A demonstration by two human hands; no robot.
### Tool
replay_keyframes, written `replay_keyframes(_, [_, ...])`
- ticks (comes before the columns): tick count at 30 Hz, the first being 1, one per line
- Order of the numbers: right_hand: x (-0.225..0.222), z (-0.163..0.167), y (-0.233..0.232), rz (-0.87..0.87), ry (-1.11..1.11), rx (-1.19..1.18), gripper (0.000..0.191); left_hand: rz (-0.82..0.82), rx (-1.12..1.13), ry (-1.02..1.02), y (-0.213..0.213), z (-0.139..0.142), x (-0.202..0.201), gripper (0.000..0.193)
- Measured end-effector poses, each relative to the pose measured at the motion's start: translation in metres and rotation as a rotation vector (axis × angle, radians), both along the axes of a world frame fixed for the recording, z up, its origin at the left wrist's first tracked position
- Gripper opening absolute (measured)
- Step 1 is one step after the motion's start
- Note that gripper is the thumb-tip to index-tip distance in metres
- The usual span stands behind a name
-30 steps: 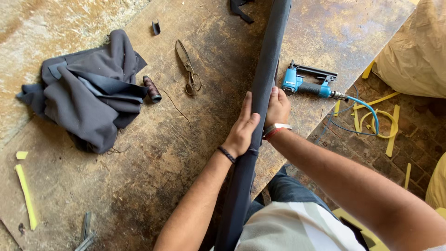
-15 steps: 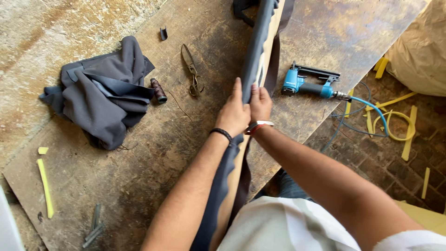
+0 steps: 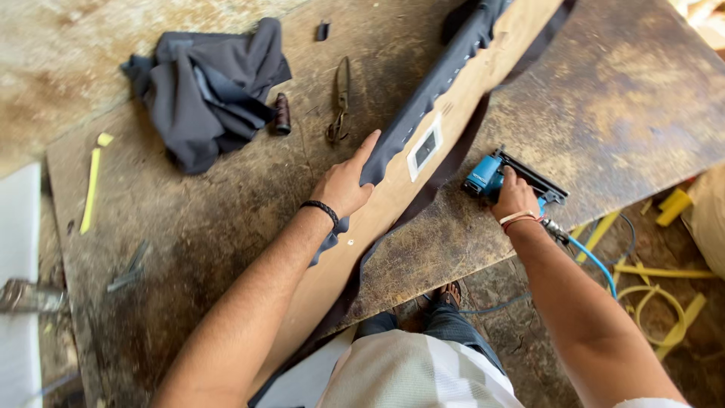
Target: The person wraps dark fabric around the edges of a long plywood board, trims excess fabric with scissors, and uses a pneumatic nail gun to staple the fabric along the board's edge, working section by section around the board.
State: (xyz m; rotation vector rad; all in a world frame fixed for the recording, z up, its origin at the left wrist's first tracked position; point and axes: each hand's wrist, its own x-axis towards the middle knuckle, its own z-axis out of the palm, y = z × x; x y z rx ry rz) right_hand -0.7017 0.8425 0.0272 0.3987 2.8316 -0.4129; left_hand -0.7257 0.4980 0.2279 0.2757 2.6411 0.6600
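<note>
A long wooden board (image 3: 453, 98) lies diagonally across the worn worktable (image 3: 226, 219), its bare back facing up. Dark grey fabric (image 3: 423, 98) is folded over its left edge and spills out under its right side. My left hand (image 3: 346, 183), with a black wristband, presses the fabric flat against the board's left edge. My right hand (image 3: 515, 198) is closed on the grip of a blue staple gun (image 3: 498, 175) that rests on the table to the right of the board. A blue air hose (image 3: 596, 261) runs from the gun off the table.
A bunched dark grey cloth (image 3: 204, 83) lies at the far left. Old scissors (image 3: 340, 98) and a small dark spool (image 3: 282, 113) sit between it and the board. Yellow strips (image 3: 92, 181) lie on the table's left side and on the floor (image 3: 657, 295) at right.
The board has been turned over, its bare wood now up. My right hand left the board and took hold of the staple gun. My left hand stayed on the fabric edge.
</note>
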Motion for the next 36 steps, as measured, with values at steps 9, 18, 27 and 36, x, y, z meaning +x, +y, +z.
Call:
replay_keyframes(9, [0.018,0.086,-0.056,-0.124,-0.013,-0.846,0.053,0.025,-0.059,0.025,0.003,0.003,0.002,0.101])
replay_keyframes(18, [0.017,0.160,-0.098,0.003,0.114,-0.758,0.046,-0.011,-0.157,0.068,0.008,0.001,0.004,0.104])
replay_keyframes(27, [0.053,0.164,-0.123,-0.038,0.063,-0.775,0.041,-0.073,-0.190,0.094,0.011,-0.001,0.009,0.111])
replay_keyframes(36, [0.084,0.153,-0.144,0.003,0.114,-0.834,0.041,-0.283,0.169,0.060,-0.020,-0.005,0.019,0.117])
